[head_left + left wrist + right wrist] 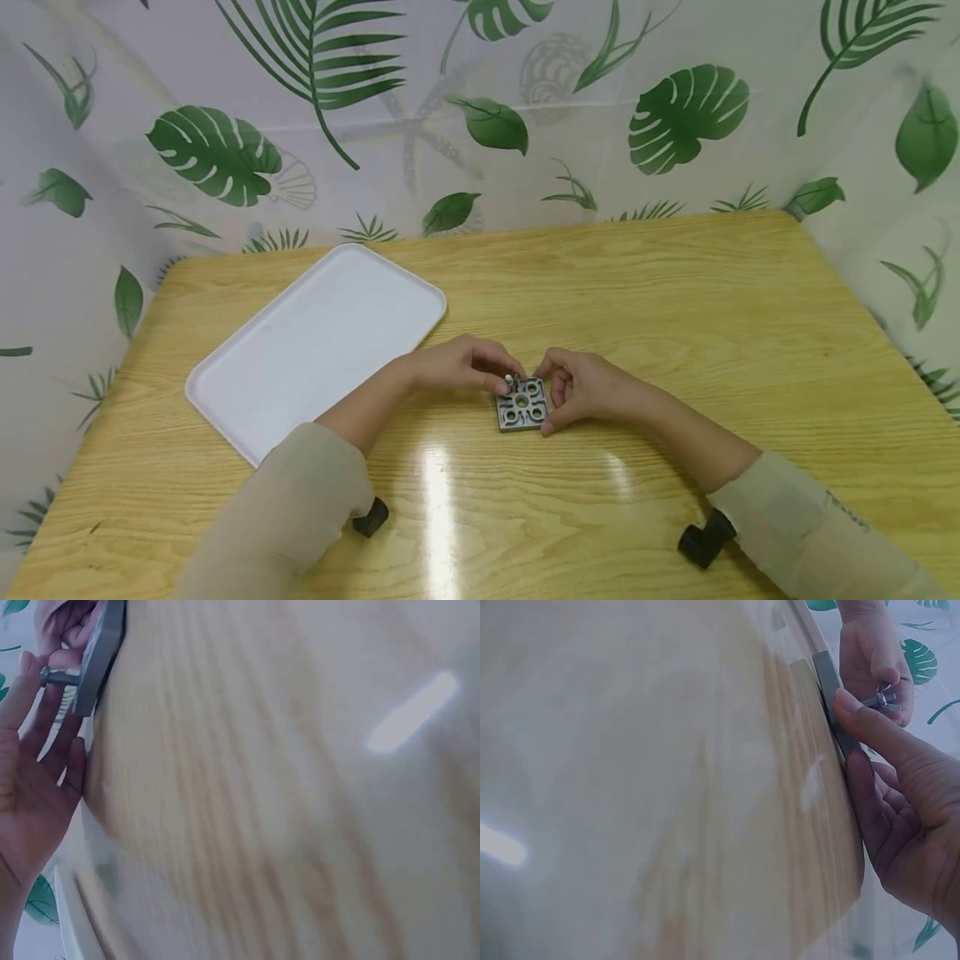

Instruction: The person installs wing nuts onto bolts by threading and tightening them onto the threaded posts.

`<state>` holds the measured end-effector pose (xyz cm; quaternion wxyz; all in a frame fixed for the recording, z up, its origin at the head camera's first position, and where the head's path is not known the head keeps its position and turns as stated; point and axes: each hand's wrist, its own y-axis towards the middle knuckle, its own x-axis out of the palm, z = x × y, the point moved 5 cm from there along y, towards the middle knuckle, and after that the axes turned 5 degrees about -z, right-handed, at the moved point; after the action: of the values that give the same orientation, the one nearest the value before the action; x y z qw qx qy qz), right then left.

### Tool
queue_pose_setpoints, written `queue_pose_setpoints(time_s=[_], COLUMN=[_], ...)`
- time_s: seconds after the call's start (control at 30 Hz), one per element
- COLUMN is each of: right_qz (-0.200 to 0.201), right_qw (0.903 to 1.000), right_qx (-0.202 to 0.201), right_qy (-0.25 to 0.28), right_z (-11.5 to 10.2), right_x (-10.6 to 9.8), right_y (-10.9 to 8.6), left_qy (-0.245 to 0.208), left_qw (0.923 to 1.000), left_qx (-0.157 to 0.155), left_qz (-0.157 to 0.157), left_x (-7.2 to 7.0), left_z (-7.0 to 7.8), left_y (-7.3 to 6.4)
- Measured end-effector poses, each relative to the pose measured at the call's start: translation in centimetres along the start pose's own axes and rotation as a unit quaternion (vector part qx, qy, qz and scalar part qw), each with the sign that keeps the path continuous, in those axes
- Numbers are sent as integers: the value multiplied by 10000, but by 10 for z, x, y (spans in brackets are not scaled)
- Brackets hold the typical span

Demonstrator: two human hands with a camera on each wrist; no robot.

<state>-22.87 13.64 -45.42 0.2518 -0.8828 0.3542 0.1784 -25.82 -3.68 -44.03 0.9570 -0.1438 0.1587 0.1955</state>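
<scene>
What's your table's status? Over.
Right hand grips metal plate on table. Left hand at upright bolt, pinch unclear. White tray apart, nothing blocking.

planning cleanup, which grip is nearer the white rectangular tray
Left. The left grip is just right of the tray; the right grip farther right, holding the square grey metal plate.

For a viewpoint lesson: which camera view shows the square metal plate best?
The head view: there the metal plate is seen from above, its square, holed face mostly clear. The left wrist view catches it slanted at the top edge; the right wrist view shows mainly its side, partly behind the right hand.
</scene>
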Motion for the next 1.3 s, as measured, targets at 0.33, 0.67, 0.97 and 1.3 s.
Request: queue_pose_setpoints(time_s=[0.33,0.67,0.97,1.3], right_qz=[-2,63,82,76], right_qw=[10000,9999,9998,9999], right_qx=[-6,-98,-123,-105], right_qy=[13,-45,-130,-105], right_z=[1,3,6,6], right_x=[1,2,2,2], right_y=[-1,-1,1,3], left_qy=[-639,-380,743,573], left_qw=[9978,9338,8996,9560], left_qx=[-46,-460,-10,85], left_qz=[156,3527,4304,2876], left_x=[4,47,57,32], left_z=[-6,-8,-1,-9], left_y=[0,-18,-17,-8])
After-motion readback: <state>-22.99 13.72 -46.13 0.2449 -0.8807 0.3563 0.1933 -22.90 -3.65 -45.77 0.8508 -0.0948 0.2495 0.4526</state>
